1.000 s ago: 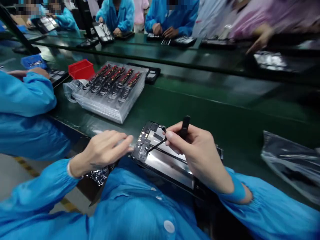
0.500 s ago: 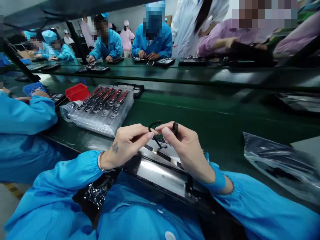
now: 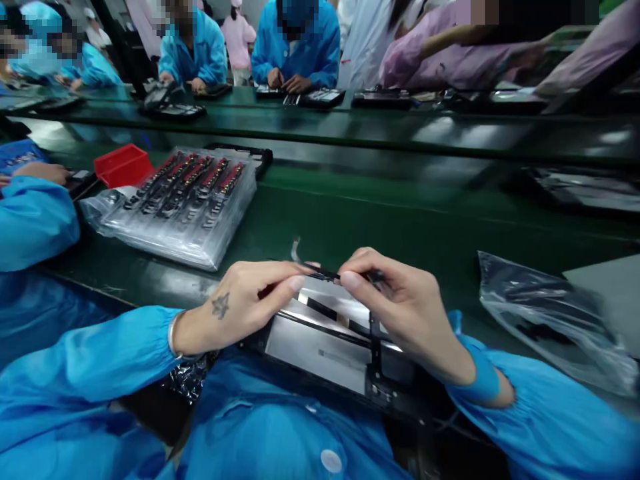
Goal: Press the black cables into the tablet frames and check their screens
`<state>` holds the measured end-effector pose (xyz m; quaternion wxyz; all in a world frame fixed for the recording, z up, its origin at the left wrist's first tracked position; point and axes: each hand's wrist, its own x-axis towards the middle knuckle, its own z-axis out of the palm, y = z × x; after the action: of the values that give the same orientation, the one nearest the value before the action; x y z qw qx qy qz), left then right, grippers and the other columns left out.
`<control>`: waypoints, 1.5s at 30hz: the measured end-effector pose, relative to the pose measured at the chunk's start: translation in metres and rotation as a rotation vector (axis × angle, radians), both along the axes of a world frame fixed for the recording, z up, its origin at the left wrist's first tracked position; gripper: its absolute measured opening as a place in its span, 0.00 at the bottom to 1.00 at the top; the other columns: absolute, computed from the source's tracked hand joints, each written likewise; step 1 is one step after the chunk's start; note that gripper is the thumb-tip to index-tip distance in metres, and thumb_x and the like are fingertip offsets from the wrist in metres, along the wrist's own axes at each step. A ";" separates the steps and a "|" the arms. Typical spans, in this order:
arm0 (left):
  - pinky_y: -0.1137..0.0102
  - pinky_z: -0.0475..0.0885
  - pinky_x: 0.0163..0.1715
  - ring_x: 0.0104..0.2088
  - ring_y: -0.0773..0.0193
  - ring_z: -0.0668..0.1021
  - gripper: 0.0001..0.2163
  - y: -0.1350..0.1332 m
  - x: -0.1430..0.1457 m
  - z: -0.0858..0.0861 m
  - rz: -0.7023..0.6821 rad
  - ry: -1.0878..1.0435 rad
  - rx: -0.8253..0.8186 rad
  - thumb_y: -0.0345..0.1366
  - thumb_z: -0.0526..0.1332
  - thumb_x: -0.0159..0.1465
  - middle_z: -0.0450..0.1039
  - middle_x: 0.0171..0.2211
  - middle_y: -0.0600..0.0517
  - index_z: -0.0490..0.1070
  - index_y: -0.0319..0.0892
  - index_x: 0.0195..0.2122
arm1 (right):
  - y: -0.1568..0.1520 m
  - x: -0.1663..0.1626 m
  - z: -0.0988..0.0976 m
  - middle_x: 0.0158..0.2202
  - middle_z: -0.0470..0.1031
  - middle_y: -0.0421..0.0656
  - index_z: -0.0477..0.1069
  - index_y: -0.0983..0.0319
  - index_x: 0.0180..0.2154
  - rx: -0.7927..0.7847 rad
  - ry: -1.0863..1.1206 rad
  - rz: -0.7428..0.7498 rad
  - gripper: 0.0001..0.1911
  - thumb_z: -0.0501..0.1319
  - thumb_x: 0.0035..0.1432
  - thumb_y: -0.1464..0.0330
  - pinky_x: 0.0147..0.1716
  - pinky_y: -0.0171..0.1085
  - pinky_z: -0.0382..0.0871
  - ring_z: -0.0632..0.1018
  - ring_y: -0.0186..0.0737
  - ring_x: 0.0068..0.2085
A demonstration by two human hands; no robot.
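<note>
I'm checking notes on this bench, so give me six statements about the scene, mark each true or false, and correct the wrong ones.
1. The left hand and right hand both hold a thin dark strip. True.
2. The blue band is around the left wrist. False: it is around the right wrist.
3. The open device is below the hands. True.
4. The stack of clear trays is to the right of the device. False: it is to the left.
5. A red bin is beside that stack. True.
6. The left hand holds the clear plastic bag. False: it lies off to the right, apart from both hands.
</note>
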<state>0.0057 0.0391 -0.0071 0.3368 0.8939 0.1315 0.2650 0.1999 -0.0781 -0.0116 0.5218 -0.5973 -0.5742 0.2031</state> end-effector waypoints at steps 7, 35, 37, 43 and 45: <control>0.73 0.73 0.35 0.37 0.65 0.82 0.13 0.025 0.019 -0.008 -0.162 0.268 0.199 0.36 0.54 0.74 0.81 0.39 0.52 0.78 0.40 0.45 | -0.027 0.040 -0.018 0.28 0.75 0.41 0.73 0.57 0.29 -0.262 -0.282 0.072 0.09 0.59 0.62 0.69 0.29 0.38 0.63 0.73 0.40 0.31; 0.56 0.67 0.65 0.65 0.54 0.69 0.13 0.039 0.046 -0.048 -0.468 0.303 0.514 0.35 0.49 0.75 0.64 0.65 0.41 0.65 0.36 0.56 | -0.028 0.058 -0.024 0.31 0.75 0.44 0.75 0.59 0.29 -0.633 -0.398 -0.024 0.09 0.58 0.59 0.71 0.27 0.37 0.67 0.76 0.40 0.30; 0.54 0.68 0.64 0.65 0.52 0.69 0.13 0.038 0.047 -0.050 -0.475 0.309 0.566 0.33 0.48 0.75 0.65 0.65 0.40 0.66 0.35 0.55 | -0.027 0.058 -0.025 0.31 0.75 0.44 0.76 0.59 0.29 -0.639 -0.410 -0.028 0.09 0.58 0.59 0.71 0.27 0.37 0.67 0.75 0.40 0.29; 0.55 0.69 0.63 0.64 0.53 0.70 0.13 0.037 0.049 -0.052 -0.467 0.338 0.671 0.30 0.46 0.74 0.65 0.65 0.42 0.66 0.37 0.54 | -0.026 0.059 -0.025 0.31 0.75 0.45 0.75 0.60 0.29 -0.644 -0.418 -0.031 0.09 0.58 0.58 0.70 0.26 0.37 0.67 0.75 0.39 0.29; 0.55 0.69 0.63 0.65 0.52 0.69 0.13 0.037 0.049 -0.053 -0.466 0.336 0.693 0.29 0.47 0.74 0.64 0.66 0.42 0.67 0.37 0.54 | -0.026 0.058 -0.025 0.31 0.75 0.45 0.75 0.60 0.29 -0.646 -0.418 -0.034 0.09 0.58 0.58 0.70 0.26 0.36 0.67 0.75 0.39 0.29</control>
<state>0.0548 0.0759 -0.0601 0.0420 0.9903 -0.1169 0.0616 0.2584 -0.1041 -0.0363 0.1814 -0.7691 -0.5645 0.2385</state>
